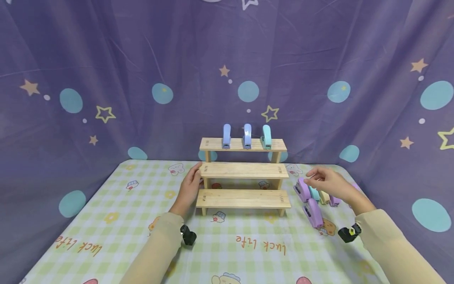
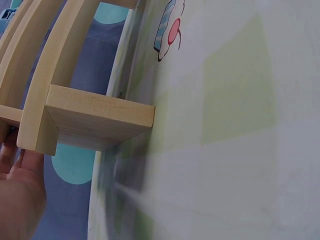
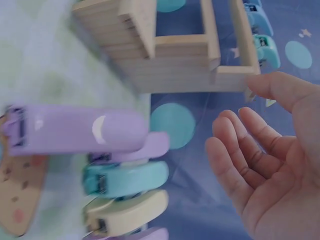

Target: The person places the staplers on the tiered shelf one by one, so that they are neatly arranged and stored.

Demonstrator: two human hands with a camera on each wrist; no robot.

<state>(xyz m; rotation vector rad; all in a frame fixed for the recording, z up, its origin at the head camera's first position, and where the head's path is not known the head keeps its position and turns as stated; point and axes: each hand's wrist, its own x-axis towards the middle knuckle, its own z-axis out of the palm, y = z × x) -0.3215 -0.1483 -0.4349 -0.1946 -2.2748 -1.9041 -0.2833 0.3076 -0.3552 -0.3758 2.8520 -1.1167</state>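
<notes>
The left hand grips the wooden shelf by one end. The right hand hangs relaxed near the staplers.

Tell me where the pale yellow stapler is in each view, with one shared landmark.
Head: pale yellow stapler, right of centre, just below the right hand.
Left wrist: not in it.
Right wrist: pale yellow stapler, near the bottom, left of centre.
Shared landmark: the wooden rack.
</notes>
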